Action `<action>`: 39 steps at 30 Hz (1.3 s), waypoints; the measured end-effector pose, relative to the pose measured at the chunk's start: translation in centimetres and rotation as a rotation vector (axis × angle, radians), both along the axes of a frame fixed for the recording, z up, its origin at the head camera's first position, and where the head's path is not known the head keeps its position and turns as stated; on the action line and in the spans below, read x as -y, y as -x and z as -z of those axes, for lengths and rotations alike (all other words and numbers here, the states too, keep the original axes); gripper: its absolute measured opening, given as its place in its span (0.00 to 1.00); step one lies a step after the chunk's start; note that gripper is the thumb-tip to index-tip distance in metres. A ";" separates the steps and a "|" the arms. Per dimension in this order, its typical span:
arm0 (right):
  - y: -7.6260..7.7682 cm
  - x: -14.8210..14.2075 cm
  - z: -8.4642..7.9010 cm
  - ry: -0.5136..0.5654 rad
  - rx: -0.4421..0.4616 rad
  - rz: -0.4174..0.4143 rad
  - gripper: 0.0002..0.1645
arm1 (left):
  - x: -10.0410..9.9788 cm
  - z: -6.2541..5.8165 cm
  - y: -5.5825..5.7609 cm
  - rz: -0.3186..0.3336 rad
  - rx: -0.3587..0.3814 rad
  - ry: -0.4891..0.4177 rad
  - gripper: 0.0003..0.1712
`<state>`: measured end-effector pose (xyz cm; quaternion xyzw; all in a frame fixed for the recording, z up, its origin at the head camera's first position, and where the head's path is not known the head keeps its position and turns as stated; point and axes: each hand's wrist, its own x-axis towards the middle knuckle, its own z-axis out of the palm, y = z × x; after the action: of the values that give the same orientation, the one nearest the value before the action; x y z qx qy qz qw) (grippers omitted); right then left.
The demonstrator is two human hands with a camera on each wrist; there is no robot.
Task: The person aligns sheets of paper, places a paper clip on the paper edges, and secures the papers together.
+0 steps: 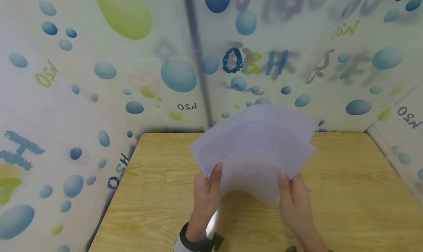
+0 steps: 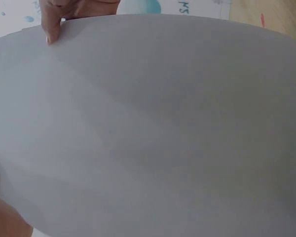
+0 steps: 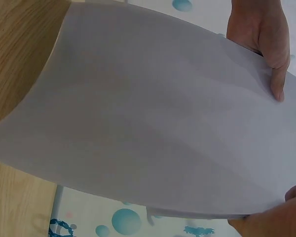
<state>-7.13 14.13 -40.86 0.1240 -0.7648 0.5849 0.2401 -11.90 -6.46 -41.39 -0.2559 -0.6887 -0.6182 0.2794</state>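
Observation:
Several sheets of white paper (image 1: 254, 156) are held up over the table, bowed in the middle and a little offset from each other along the far edge. My left hand (image 1: 207, 193) pinches one side of them, thumb on the near face. On the opposite side my right hand (image 1: 295, 204) grips them the same way, its other fingers hidden behind the sheets. The left wrist view is mostly filled by the blank paper (image 2: 158, 123), with the right thumb pressing its edge. In the right wrist view the paper (image 3: 153, 113) curves between both hands.
A wood-grain table (image 1: 152, 193) lies under the hands. Behind and beside it stand white walls (image 1: 158, 24) printed with blue and green spots and letters. A dark strap (image 1: 195, 239) with a small device is on the left wrist. A small red thing (image 2: 262, 19) shows against the table.

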 end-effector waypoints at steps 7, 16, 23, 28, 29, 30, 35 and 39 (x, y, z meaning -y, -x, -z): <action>0.1 0.0 0.5 0.015 0.025 -0.007 0.22 | -0.1 0.3 0.0 0.010 0.019 0.000 0.15; 0.1 0.3 0.4 0.043 0.102 -0.012 0.21 | 0.2 0.7 -0.1 0.027 0.066 -0.023 0.09; 0.2 0.3 1.1 0.010 0.111 0.008 0.19 | 0.3 1.3 0.1 0.014 0.087 -0.019 0.08; 0.3 0.3 1.7 0.021 0.112 0.001 0.18 | 0.4 1.9 0.2 0.014 0.103 -0.016 0.09; 0.3 0.4 1.7 0.026 0.110 0.002 0.18 | 0.4 1.9 0.2 0.012 0.113 -0.016 0.09; 0.3 0.4 1.8 0.026 0.105 0.004 0.18 | 0.4 2.1 0.2 0.011 0.117 -0.016 0.09; 0.2 0.6 2.3 0.038 0.089 0.019 0.18 | 0.3 2.6 0.3 0.007 0.147 -0.018 0.09; 0.3 0.7 2.8 0.053 0.115 0.025 0.18 | 0.1 2.8 0.3 -0.010 0.198 -0.019 0.07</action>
<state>-7.39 13.42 -43.65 0.0742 -0.7631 0.6079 0.2062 -12.19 -6.57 -44.22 -0.1875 -0.7082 -0.6457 0.2152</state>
